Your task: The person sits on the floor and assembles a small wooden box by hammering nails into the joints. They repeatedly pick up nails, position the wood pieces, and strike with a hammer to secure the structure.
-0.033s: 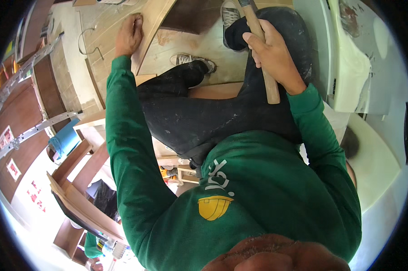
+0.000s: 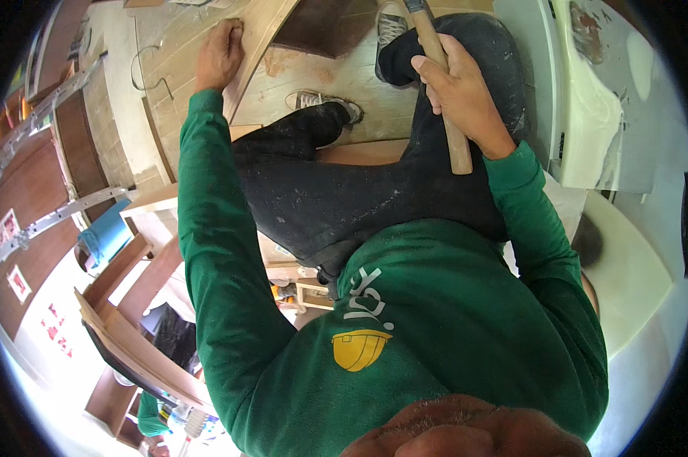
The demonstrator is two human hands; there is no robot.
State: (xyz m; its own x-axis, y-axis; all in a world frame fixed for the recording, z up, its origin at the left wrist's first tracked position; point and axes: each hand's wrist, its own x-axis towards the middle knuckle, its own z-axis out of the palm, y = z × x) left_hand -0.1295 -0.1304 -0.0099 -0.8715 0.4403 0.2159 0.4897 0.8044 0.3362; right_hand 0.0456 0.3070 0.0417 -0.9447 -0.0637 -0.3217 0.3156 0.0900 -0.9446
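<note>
My right hand (image 2: 466, 95) is closed round the wooden handle of a hammer (image 2: 456, 148). It holds the handle slanting above my right thigh, with the butt end toward me. Only a bit of dark metal shows at the far end, where the picture cuts the head off. On the left, my left hand (image 2: 220, 55) rests on a light wooden panel (image 2: 178, 46), close to its pale edge strip (image 2: 261, 39). The fingers there are curled together, and whatever may be under or between them is hidden.
A bent wire or thin cable (image 2: 137, 72) lies left of my left hand. Beyond my knees are a dark brown panel (image 2: 313, 27) and a dusty floor (image 2: 271, 91). A pale, stained panel (image 2: 587, 99) stands at the right. At lower left, another person's green sleeve (image 2: 150, 415) shows.
The view has shifted very slightly. My left hand sits a touch farther forward on the panel, while my right hand keeps the same hold on the hammer.
</note>
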